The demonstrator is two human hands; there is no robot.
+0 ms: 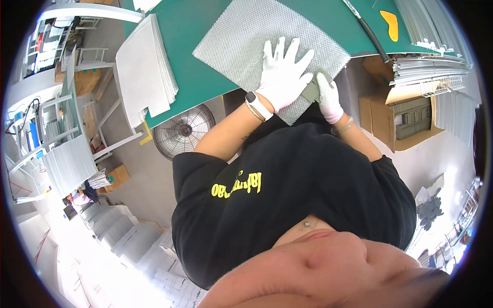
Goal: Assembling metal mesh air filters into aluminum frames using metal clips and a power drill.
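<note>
A square sheet of silvery metal mesh (231, 49) lies turned on the green tabletop, one corner reaching past the near edge toward my body. My left hand (284, 74), in a white glove, rests flat on the mesh with its fingers spread. At the sheet's right edge my right hand (329, 97), also gloved, grips a grey-green flat block (311, 91) between thumb and fingers. That block touches the mesh near its close corner; its far side is partly hidden by my fingers.
Stacked mesh sheets (144, 72) overhang the table's left edge. A long black-handled tool (372, 36) and a yellow curved piece (390, 25) lie at the right. Below stand a floor fan (185, 131) and an open carton (377, 123) of grey-green pieces. Metal strips (429, 69) project at the right.
</note>
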